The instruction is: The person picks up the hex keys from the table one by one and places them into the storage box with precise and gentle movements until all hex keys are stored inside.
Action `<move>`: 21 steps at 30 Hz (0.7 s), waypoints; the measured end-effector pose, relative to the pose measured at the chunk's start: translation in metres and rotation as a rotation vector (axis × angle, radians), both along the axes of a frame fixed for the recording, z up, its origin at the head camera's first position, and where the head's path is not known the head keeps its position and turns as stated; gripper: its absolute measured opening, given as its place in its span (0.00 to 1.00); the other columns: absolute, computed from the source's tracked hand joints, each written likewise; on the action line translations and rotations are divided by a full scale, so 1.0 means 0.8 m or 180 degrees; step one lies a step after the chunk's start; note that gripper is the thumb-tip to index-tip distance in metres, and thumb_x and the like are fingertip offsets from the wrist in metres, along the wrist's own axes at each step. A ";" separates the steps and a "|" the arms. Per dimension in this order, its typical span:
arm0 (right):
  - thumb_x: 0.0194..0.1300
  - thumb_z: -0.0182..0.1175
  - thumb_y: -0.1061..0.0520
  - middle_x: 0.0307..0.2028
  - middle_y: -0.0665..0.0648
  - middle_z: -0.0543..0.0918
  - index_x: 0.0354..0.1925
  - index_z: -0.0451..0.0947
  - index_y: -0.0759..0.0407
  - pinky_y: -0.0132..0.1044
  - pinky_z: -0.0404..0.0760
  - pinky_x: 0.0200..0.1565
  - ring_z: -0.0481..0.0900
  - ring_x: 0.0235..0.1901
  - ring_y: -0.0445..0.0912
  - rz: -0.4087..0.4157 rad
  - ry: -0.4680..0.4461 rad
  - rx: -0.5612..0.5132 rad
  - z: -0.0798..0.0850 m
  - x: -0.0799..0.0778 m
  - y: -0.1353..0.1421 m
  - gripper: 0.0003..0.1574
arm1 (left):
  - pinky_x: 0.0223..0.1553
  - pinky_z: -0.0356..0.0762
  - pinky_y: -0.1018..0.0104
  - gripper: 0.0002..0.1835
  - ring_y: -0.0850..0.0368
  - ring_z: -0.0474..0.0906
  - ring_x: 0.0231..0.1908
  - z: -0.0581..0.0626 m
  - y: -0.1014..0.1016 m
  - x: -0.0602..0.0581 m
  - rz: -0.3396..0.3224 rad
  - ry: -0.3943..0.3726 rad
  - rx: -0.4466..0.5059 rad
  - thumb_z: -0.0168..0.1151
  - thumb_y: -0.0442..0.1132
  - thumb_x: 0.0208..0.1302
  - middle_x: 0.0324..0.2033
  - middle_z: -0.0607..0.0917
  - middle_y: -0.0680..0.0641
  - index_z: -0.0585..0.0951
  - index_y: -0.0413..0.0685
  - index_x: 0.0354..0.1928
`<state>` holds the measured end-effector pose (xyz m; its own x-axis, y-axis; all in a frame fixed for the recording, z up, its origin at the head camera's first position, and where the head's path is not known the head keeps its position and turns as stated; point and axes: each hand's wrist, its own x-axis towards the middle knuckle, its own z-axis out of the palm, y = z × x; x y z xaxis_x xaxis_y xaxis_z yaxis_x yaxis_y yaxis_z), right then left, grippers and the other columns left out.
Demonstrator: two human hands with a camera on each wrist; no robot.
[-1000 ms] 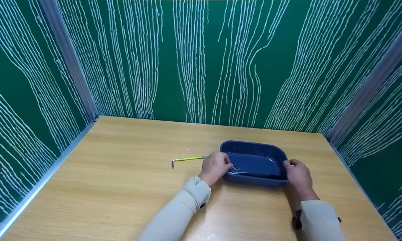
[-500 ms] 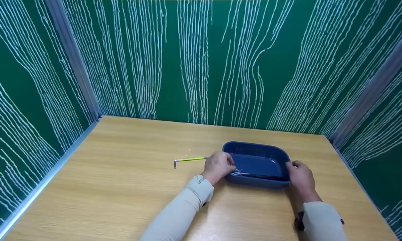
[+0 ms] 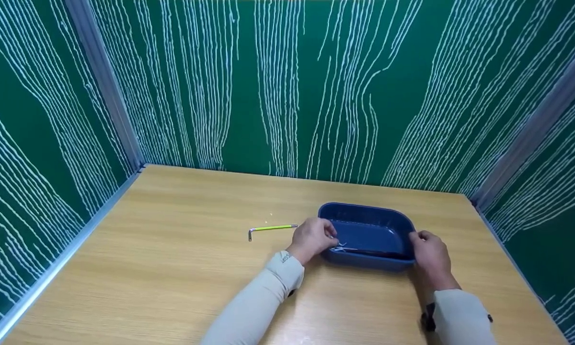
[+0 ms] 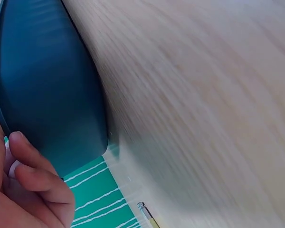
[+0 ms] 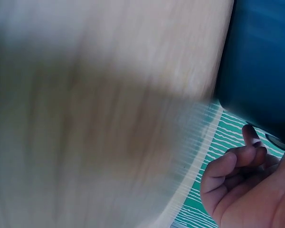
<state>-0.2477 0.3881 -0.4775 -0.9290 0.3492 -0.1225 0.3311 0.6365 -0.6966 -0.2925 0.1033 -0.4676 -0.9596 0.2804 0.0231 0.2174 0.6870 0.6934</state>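
Observation:
A dark blue box [image 3: 369, 225] stands on the wooden table, right of the middle. My right hand [image 3: 430, 254] grips its right rim, thumb over the edge; its curled fingers also show in the right wrist view. My left hand [image 3: 312, 238] reaches over the box's left rim, its thumb and forefinger meeting at a small silver piece [image 3: 342, 245]. This piece is mostly hidden by the fingertips. A long thin tool [image 3: 373, 252] with a silver end and dark shaft lies along the front inside wall. Left of the hand lies a yellow-green hex key [image 3: 273, 227].
Green panels [image 3: 239, 96] with wavy white lines close in the table [image 3: 172, 268] at the back and both sides. Grey posts [image 3: 108, 86] stand at the corners. Tiny pale specks lie behind the hex key.
The whole scene has shifted slightly rightward in the head view. The left fingers sit closer over the small silver piece, which shows less. The right hand keeps its hold on the rim.

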 end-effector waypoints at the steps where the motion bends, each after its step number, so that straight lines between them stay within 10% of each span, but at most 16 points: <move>1: 0.63 0.29 0.34 0.60 0.69 0.60 0.62 0.54 0.65 0.56 0.57 0.56 0.57 0.60 0.60 0.0008 -0.0015 0.0015 0.000 0.000 0.000 0.44 | 0.28 0.69 0.71 0.06 0.65 0.73 0.24 0.000 -0.001 0.000 -0.0017 0.0014 0.0013 0.68 0.47 0.43 0.19 0.77 0.62 0.79 0.63 0.24; 21: 0.62 0.27 0.32 0.62 0.70 0.56 0.64 0.48 0.65 0.57 0.55 0.57 0.54 0.61 0.62 0.0057 -0.0140 -0.0066 0.002 0.000 0.001 0.47 | 0.28 0.70 0.72 0.05 0.63 0.72 0.27 -0.008 -0.002 0.004 0.0016 -0.0064 0.0281 0.65 0.46 0.47 0.22 0.76 0.60 0.78 0.66 0.26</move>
